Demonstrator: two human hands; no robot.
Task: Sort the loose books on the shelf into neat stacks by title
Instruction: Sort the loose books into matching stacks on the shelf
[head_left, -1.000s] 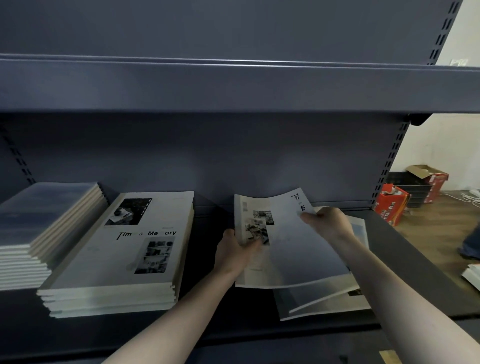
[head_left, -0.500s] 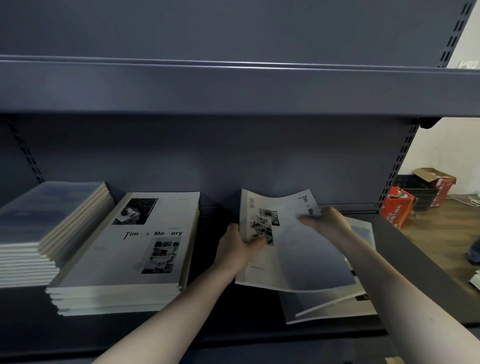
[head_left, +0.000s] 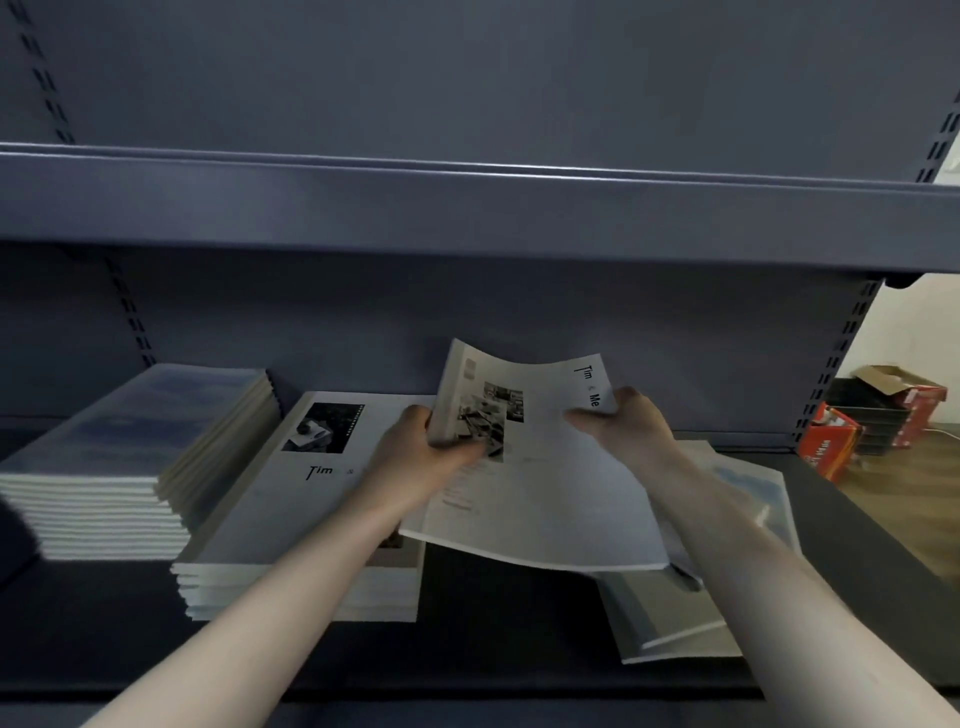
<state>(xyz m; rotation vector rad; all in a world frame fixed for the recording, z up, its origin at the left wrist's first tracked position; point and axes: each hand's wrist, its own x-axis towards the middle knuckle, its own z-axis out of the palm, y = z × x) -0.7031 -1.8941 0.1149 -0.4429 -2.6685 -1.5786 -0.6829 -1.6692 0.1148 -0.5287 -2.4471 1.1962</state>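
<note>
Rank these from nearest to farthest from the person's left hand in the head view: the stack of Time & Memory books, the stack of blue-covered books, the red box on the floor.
1. Time & Memory stack: directly beneath the left hand.
2. Blue-covered stack: further left on the shelf.
3. Red box: on the floor, far right, beyond the shelf's end.

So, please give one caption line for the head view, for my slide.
Both hands, left hand and right hand, hold a "Tim & Me" book above the shelf, beside its matching stack.
</note>
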